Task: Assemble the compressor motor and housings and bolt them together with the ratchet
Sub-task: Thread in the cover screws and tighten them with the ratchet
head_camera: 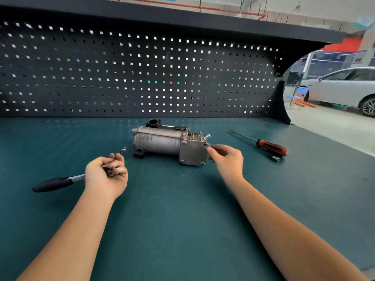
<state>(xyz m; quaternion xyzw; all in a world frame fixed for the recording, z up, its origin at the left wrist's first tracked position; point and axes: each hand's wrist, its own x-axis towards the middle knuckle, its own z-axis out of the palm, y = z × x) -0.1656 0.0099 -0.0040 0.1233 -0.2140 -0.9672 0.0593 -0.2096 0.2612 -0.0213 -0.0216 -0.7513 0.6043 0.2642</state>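
The grey compressor (162, 141) lies on its side in the middle of the green bench mat, its square end housing (193, 152) facing me with bolt heads at the corners. My right hand (227, 159) pinches a small bolt at the housing's upper right corner. My left hand (107, 173) grips the ratchet (54, 183) near its head; the black handle sticks out to the left and a thin metal tip shows beyond my fingers. What else lies in my left palm is hidden.
A red-and-black screwdriver (271, 147) lies to the right of the compressor, with a small silver socket (275, 158) just in front of it. A black pegboard (142, 74) stands behind the green mat (172, 209). The bench edge runs along the right.
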